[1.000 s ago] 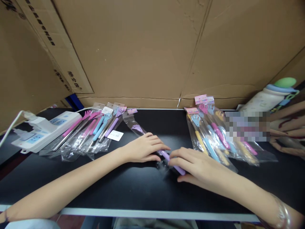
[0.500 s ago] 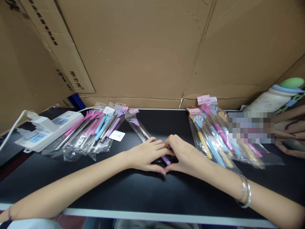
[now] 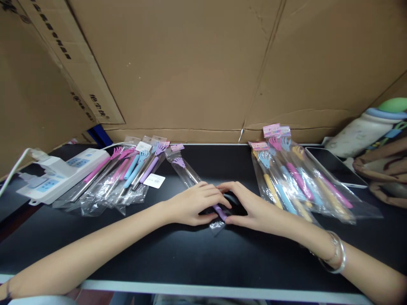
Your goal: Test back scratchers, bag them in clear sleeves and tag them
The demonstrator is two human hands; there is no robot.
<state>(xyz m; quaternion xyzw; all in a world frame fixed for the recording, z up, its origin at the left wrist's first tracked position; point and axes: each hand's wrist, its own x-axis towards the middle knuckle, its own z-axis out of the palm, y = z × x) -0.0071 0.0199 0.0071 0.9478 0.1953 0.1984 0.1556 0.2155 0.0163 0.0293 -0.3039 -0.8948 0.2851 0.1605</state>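
Observation:
A purple back scratcher (image 3: pixel 178 162) in a clear plastic sleeve lies slantwise on the black table, its claw pointing away from me. My left hand (image 3: pixel 199 205) is closed over its shaft and the upper part of the handle. My right hand (image 3: pixel 246 203) arches beside it, fingers and thumb apart. That thumb touches the lower end of the purple handle (image 3: pixel 220 212), and the fingertips reach toward my left hand. Below the handle, the crumpled end of the sleeve (image 3: pixel 217 227) shows. Part of the shaft is hidden under my left hand.
Bagged back scratchers lie in a left pile (image 3: pixel 129 171) and a right pile (image 3: pixel 286 182). A white sticker label (image 3: pixel 154 181) lies by the left pile, near a power strip (image 3: pixel 68 173). Farther right are a phone (image 3: pixel 337 165), a bottle (image 3: pixel 362 134) and a brown bag (image 3: pixel 384 169). Cardboard (image 3: pixel 190 72) walls the back.
My right hand has opened wider and its fingers have lifted from the handle area. The sleeve's lower end now shows beneath the handle. The view has shifted slightly.

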